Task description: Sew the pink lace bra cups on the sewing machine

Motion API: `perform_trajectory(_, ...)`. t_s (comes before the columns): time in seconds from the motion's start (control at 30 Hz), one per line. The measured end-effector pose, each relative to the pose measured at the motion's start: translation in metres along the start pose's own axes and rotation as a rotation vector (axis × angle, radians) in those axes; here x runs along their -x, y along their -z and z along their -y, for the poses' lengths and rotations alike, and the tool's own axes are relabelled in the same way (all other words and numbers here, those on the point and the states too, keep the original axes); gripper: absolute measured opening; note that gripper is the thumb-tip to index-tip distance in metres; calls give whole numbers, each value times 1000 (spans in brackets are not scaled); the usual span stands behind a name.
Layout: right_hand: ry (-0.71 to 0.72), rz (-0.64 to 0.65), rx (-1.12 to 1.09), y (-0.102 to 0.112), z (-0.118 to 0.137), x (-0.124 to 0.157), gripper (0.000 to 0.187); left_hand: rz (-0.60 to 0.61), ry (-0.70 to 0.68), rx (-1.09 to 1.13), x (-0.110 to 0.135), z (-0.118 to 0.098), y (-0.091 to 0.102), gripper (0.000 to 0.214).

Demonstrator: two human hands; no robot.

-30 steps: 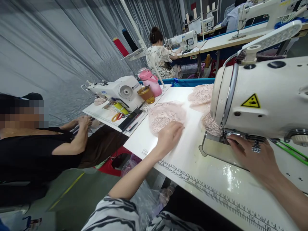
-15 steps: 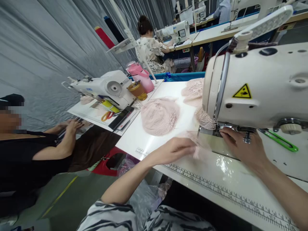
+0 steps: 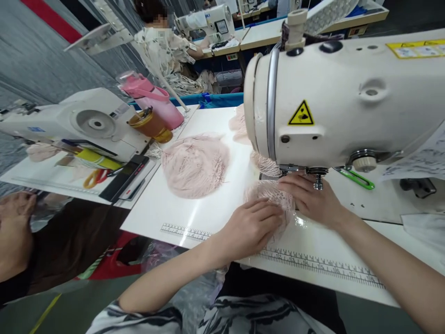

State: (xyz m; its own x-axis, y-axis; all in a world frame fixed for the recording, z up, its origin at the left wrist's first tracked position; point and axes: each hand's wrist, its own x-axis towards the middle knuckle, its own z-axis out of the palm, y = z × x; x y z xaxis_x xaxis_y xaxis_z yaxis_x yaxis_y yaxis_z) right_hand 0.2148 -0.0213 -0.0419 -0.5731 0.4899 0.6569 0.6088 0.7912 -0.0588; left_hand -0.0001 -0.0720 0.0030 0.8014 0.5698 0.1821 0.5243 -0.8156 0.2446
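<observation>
Pale pink lace fabric [image 3: 251, 189] lies in front of the needle area of a white sewing machine [image 3: 333, 97]. My left hand [image 3: 255, 227] is on the near side of this fabric, fingers together and curled down onto it. Right by the presser foot, my right hand [image 3: 311, 198] has its fingers bent at the fabric's edge, partly behind the machine's thread tension knob. The fingertips are partly hidden. More pale lace [image 3: 266, 163] bunches behind the needle area. Left of it, a rounded pile of pink lace pieces [image 3: 194, 166] lies on the white table [image 3: 156, 211].
Green-handled snips [image 3: 358, 178] lie right of the needle area. To the left stand a pink bottle [image 3: 156, 102], an amber cup [image 3: 151, 124] and another sewing machine [image 3: 79, 120], with orange-handled scissors [image 3: 93, 178]. A co-worker's hand [image 3: 17, 204] shows at far left.
My left hand has brought the lace right, up to the needle area and close to my right hand. The view has turned right and come nearer the machine.
</observation>
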Motion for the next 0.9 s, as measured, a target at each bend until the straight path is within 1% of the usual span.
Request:
perform_trajectory(0.07,15,-38,-10,0,-1,0,37,-77,65,-40,-5,2,-4,26)
perform_trajectory(0.1,20,-57,-7,-1,-2,0,34,-89,77,-70,-7,3,-7,28)
perform_trajectory(0.23,14,-94,46,-3,-4,3,31,-54,45,-237,-14,8,-16,40)
perform_trajectory(0.3,-26,-56,96,-5,-4,5,32,-50,54,-328,-14,11,-16,38)
perform_trajectory(0.4,-107,66,133,-6,-2,7,34,-30,101,-417,-15,17,-14,39)
perform_trajectory(0.47,-141,121,139,-5,0,7,36,-12,105,-422,-16,22,-13,41)
perform_trajectory(0.5,-143,122,140,-5,0,7,36,-6,96,-412,-18,24,-14,42)
perform_trajectory(0.63,-112,25,119,-4,0,5,35,3,39,-345,-24,35,-16,42)
perform_trajectory(0.7,-137,0,102,-4,-2,6,35,-3,26,-310,-27,40,-18,42)
perform_trajectory(0.83,-220,87,76,-4,-3,8,34,-37,24,-283,-30,47,-21,41)
perform_trajectory(0.9,-286,130,52,-1,-2,7,35,-55,28,-281,-31,49,-23,42)
